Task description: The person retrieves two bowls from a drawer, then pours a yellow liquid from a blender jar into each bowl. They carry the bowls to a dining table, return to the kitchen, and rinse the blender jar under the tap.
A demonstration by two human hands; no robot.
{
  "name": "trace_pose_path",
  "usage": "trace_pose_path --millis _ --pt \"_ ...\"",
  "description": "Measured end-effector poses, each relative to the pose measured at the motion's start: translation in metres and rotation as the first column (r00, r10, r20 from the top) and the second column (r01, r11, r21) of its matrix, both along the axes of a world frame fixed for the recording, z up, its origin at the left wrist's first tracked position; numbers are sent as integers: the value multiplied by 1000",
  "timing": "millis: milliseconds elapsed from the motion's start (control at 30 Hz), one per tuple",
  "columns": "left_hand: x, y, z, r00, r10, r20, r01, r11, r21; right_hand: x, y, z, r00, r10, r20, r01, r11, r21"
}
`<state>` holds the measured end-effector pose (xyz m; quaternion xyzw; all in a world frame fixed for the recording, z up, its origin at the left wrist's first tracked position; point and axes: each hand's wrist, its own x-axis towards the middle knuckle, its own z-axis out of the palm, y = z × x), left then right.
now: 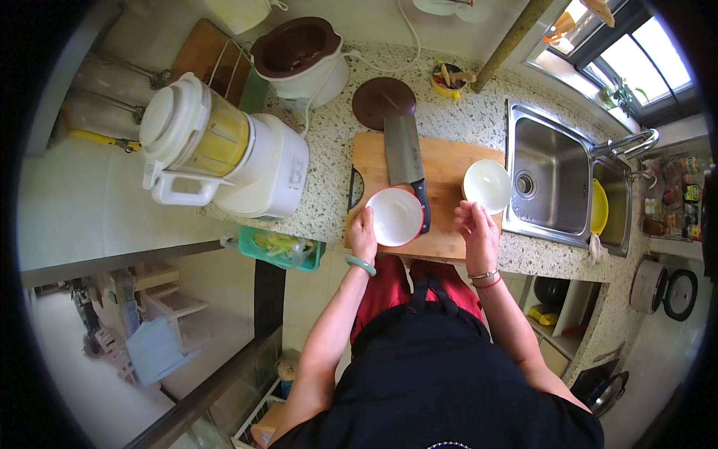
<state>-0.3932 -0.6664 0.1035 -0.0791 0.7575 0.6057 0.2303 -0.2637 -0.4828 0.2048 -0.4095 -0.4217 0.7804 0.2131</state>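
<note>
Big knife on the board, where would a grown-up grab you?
Probably by the black handle, coming from the near right: it lies at the near end, the wide blade points away, and the red-rimmed bowl crowds the handle's left side.

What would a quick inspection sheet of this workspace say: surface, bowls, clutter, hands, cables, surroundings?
Surface: speckled counter, with a wooden board on it.
Bowls: red-rimmed bowl over the board's near edge; white bowl at its right side.
Clutter: knife on the board, blade tip overlapping the brown lid in view; blender and cooker to the left.
Hands: left hand holds the red-rimmed bowl's left side; right hand is at the white bowl's near rim, grip unclear.
Cables: white cord behind the counter things, by the wall.
Surroundings: sink and tap to the right, window beyond.
</note>
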Motion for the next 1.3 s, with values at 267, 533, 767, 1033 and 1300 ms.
trace_pose_path --millis 267,533,767,1033,1300 --pt "-12 -1 -5 930 -190 -315 138 974 -180 -131 7 55 973 218 -80 -173 911 374" --pt "-51 -8 38 903 -84 -421 99 995 12 -341 59 53 999 27 26 -37 778 628" --pt "-130 64 133 936 -192 -295 340 713 613 -435 145 4 935 -352 -53 230 484 844" --pt "-254 176 165 979 -160 -127 193 525 829 -436 129 38 961 -239 -139 275 774 570" --pt "-320 260 170 971 -155 -182 237 513 825 -453 157 43 939 -172 -299 310 801 512"
